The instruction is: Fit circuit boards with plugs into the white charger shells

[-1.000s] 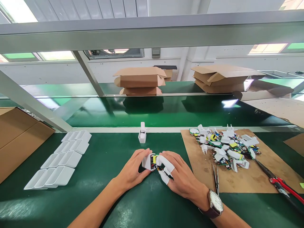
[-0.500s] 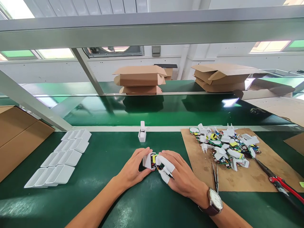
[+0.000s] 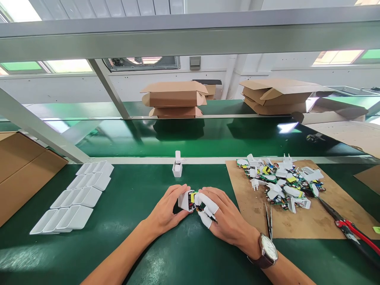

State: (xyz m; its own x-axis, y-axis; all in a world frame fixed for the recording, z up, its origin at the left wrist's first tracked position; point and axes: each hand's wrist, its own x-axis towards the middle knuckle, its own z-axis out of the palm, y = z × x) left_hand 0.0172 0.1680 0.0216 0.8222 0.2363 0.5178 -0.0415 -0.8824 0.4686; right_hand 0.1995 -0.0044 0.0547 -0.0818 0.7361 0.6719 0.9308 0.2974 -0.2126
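Over the green worktop, my left hand (image 3: pixel 166 208) is closed around a white charger housing (image 3: pixel 183 201), thumb below and fingers above. At its right end shows a small circuit board (image 3: pixel 193 198) with a yellow part. My right hand (image 3: pixel 230 217) pinches the board's other end between thumb and forefinger, both covered in white wraps, perhaps finger cots; the grip itself is partly hidden. Whether the board sits inside the housing I cannot tell. Beyond my hands stands an upright white adapter-like piece (image 3: pixel 177 168).
To the left lie rows of white trays (image 3: pixel 75 217) and a cardboard box (image 3: pixel 26 174). On the right, a brown board (image 3: pixel 246 213) bears a heap of charger parts (image 3: pixel 282 180), tweezers (image 3: pixel 268 221) and red-handled cutters (image 3: pixel 346 225). Flattened cartons (image 3: pixel 175 94) rest behind the green belt (image 3: pixel 133 138).
Both hands keep nearly the same grip and place on the housing and circuit board. A small dark item on the belt at the far right has shifted slightly left.
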